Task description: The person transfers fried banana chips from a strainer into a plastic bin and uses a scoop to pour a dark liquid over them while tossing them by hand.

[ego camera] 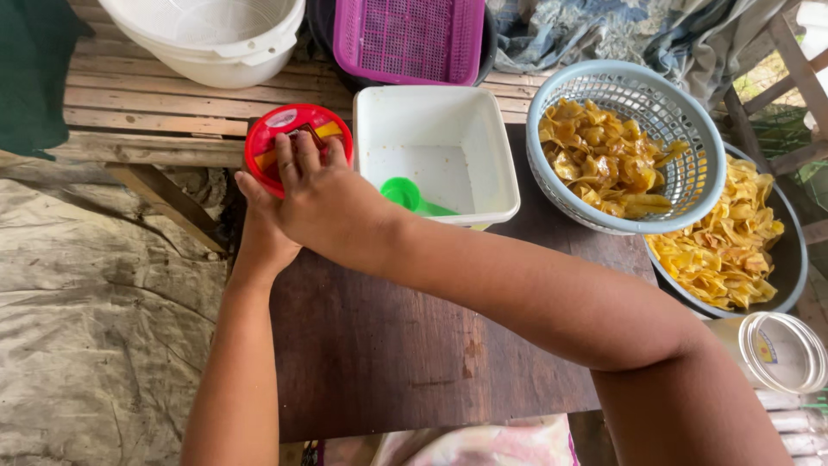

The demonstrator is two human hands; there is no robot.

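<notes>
A round container with a red lid (297,129) stands at the far left of a dark wooden board (388,345). My right hand (323,194) lies flat across the lid, fingers pressing on its top. My left hand (259,229) grips the container's near side from below and is partly hidden under the right hand. Just to the right is a white square tub (435,112) with a green scoop (410,197) in its near corner.
A grey-blue basket (690,147) of yellow chips sits over a dark bowl (798,259) of more chips at right. A clear plastic jar (776,349) lies lower right. A white basin (211,39) and purple tray (410,39) stand behind.
</notes>
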